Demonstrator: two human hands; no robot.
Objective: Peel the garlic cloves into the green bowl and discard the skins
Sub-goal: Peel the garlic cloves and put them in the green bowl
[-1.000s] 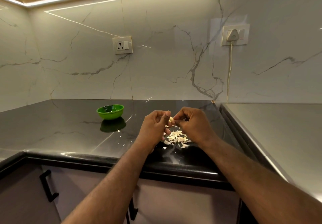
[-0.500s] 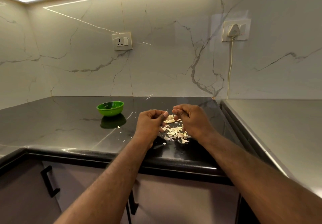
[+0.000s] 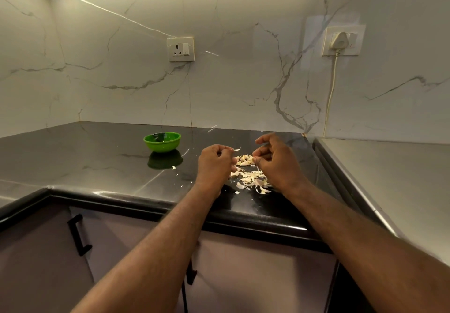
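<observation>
Both hands hover low over the black countertop [image 3: 97, 156], near its front edge, a small gap between them. The left hand [image 3: 214, 164] has its fingers curled in towards the palm, and a thin, pale sliver of skin [image 3: 237, 149] sticks out from its fingertips towards the right, pinched there. The right hand [image 3: 277, 164] is loosely curled, its thumb and forefinger drawn close together just above the counter and its other fingers arched higher; I cannot tell whether anything sits between thumb and finger. Between the two hands lies a small heap of garlic pieces [image 3: 244, 160], and just in front of it, closer to the person, a scatter of loose garlic skins [image 3: 252, 180] spreads over the dark stone. The green bowl [image 3: 162, 142] stands upright on the counter to the left of the hands and farther back, well apart from the heap; what it holds is unclear from this angle. A stray flake [image 3: 173, 167] lies in front of the bowl. On the marble wall behind are a wall socket [image 3: 180, 49] and, to the right, a white plug [image 3: 339, 41] with its cord [image 3: 331, 88] hanging down. A grey steel surface [image 3: 389, 166] adjoins the counter on the right.
</observation>
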